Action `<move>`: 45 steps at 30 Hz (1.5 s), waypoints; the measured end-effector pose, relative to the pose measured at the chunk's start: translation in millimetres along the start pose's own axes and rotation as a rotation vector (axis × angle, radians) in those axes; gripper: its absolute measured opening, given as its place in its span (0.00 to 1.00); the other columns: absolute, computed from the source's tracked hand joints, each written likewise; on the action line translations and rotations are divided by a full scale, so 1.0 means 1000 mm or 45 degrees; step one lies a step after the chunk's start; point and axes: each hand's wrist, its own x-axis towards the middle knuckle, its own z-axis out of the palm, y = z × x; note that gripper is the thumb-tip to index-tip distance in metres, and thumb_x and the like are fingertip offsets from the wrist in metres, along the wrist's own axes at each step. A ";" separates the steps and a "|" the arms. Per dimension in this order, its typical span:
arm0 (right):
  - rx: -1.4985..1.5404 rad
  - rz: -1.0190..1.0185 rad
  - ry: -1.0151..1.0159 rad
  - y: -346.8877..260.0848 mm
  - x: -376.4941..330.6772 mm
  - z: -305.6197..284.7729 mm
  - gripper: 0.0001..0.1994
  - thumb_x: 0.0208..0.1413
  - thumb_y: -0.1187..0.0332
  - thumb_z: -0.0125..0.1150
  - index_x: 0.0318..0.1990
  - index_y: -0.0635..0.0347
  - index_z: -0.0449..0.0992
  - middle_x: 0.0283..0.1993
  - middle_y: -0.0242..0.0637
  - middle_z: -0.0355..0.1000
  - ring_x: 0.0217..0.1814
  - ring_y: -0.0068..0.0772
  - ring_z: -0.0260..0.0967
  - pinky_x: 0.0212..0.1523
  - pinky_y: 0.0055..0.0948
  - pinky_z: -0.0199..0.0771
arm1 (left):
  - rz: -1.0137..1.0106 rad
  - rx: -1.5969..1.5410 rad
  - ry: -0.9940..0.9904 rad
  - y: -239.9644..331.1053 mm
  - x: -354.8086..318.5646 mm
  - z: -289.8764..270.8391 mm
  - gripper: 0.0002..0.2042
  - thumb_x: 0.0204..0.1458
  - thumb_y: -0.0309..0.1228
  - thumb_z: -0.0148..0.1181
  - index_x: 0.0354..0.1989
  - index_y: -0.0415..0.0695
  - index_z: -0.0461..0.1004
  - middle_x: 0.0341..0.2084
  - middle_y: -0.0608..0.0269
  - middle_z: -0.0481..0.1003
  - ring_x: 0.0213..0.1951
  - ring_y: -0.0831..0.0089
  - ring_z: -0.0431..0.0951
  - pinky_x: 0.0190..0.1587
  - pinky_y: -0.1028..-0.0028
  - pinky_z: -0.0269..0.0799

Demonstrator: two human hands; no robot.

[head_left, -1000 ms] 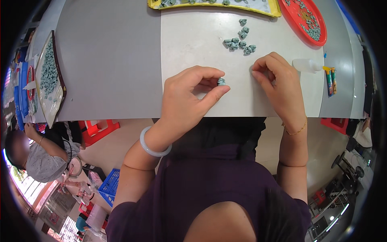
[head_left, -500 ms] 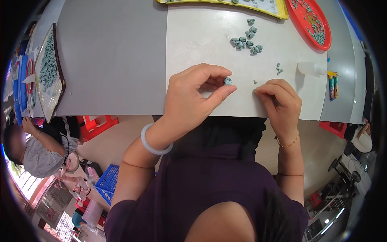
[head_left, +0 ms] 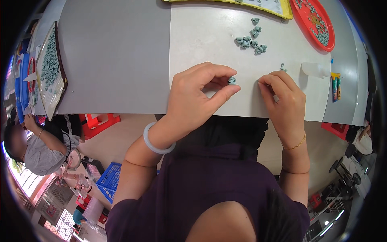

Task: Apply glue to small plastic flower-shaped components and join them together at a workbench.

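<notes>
My left hand [head_left: 192, 90] pinches a small grey-green figurine [head_left: 231, 81] between thumb and fingertips, just above the white part of the tabletop. To its right, my right hand [head_left: 284, 97] has its thumb and index finger pressed together low over the table. Whatever lies between those fingertips is hidden or too small to make out. Beyond that hand, a few tiny green pieces [head_left: 283, 67] lie partly covered by it. Farther back sits a loose cluster of similar green figurines [head_left: 245, 42].
At the far right is a red tray [head_left: 331, 38] of small green parts, beside a yellow-rimmed tray [head_left: 287, 12]. A translucent bottle [head_left: 313, 69] lies near colourful tubes [head_left: 336, 86]. Another tray [head_left: 60, 86] heaped with green pieces stands far left, near a seated person [head_left: 48, 149].
My right hand has moved forward, its fingertips now over the spot where a single tiny green piece lay visible. My left hand still holds the figurine. The whole view has shifted slightly.
</notes>
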 end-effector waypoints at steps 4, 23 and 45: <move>0.062 -0.097 -0.013 0.006 0.008 0.006 0.04 0.44 0.80 0.57 0.28 0.63 0.70 0.28 0.36 0.66 0.26 0.32 0.65 0.26 0.24 0.65 | 0.065 0.028 -0.021 0.000 0.001 -0.001 0.10 0.40 0.23 0.64 0.33 0.38 0.75 0.24 0.60 0.74 0.26 0.75 0.75 0.30 0.80 0.74; 1.141 0.353 -0.204 -0.010 0.017 0.014 0.05 0.43 0.81 0.60 0.27 0.65 0.70 0.26 0.30 0.68 0.26 0.18 0.64 0.26 0.16 0.66 | 0.213 0.141 -0.040 -0.004 -0.001 -0.001 0.11 0.35 0.18 0.65 0.30 0.39 0.78 0.22 0.59 0.75 0.25 0.75 0.75 0.26 0.80 0.69; 0.855 -0.074 0.248 -0.019 0.006 0.035 0.06 0.40 0.82 0.63 0.28 0.65 0.73 0.25 0.36 0.68 0.25 0.26 0.65 0.22 0.20 0.63 | 0.026 -0.131 -0.053 -0.002 -0.001 -0.007 0.06 0.47 0.20 0.56 0.34 0.38 0.77 0.26 0.56 0.77 0.28 0.73 0.78 0.31 0.80 0.73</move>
